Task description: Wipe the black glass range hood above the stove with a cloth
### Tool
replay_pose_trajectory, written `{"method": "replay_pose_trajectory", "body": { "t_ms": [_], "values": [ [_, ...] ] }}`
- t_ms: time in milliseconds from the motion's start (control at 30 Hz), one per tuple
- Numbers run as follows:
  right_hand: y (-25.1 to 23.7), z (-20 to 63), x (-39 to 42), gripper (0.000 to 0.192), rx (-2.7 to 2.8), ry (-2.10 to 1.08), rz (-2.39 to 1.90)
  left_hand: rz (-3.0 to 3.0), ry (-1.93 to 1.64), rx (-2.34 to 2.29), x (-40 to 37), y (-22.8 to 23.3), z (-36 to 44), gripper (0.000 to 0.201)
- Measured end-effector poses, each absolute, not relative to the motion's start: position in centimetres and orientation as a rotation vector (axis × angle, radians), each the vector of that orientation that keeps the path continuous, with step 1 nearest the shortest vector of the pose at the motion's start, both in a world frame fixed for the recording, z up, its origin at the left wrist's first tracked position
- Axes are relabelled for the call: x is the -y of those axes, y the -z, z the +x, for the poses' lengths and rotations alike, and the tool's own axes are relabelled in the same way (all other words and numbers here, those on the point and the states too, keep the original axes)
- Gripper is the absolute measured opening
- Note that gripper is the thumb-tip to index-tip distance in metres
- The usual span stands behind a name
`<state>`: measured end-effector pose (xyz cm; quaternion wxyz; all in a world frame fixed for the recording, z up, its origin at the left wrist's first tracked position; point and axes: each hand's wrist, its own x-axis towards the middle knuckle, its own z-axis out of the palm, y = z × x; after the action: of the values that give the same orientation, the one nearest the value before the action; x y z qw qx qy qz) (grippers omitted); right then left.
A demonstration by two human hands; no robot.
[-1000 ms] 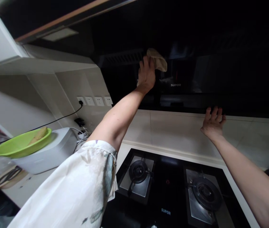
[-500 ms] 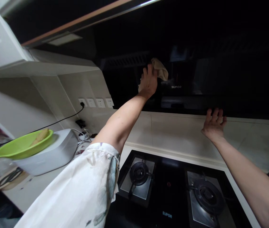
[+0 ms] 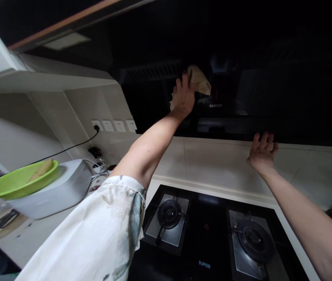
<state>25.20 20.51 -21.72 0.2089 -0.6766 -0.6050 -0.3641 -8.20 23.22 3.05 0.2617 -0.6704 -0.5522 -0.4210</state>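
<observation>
A tan cloth lies under my left hand, which presses it against the glossy black front of the range hood, left of the SUPOR lettering. Part of the cloth sticks out beyond the fingers on the right, and a small edge shows on the left. My right hand rests with its fingertips against the hood's lower edge, fingers apart and palm up near the tiled wall. Nothing shows in that hand.
Below is a black gas stove with two burners. On the left counter, a green basin sits on a white appliance. Wall sockets hold a plugged black cable. A white cabinet juts out at upper left.
The view has shifted slightly. My left hand stays on the hood with the cloth, whose free end has moved a little up and right. My right hand keeps its place at the lower edge.
</observation>
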Motion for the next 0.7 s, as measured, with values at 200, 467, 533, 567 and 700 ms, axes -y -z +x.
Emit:
{"method": "replay_pose_trajectory", "body": {
  "t_ms": [200,467,533,567,700],
  "values": [
    [21.5,25.0,-20.2,0.095,1.684,0.969,-1.893,-1.806,1.146,1.516,-22.4,-3.1,-7.4,0.063],
    [21.5,25.1,-20.4,0.100,1.688,0.977,-1.895,-1.896,1.175,1.489,-21.5,-3.8,-7.1,0.061],
    [21.7,25.1,-20.5,0.100,1.680,0.989,-1.889,-1.877,1.180,1.449,-21.7,-4.1,-7.1,0.065],
    [21.7,25.1,-20.5,0.099,1.679,0.990,-1.894,-1.881,1.176,1.439,-21.9,-4.0,-7.1,0.066],
    [21.7,25.1,-20.5,0.099,1.686,0.979,-1.907,-1.931,1.171,1.476,-22.2,-3.1,-7.1,0.062]
  ]
}}
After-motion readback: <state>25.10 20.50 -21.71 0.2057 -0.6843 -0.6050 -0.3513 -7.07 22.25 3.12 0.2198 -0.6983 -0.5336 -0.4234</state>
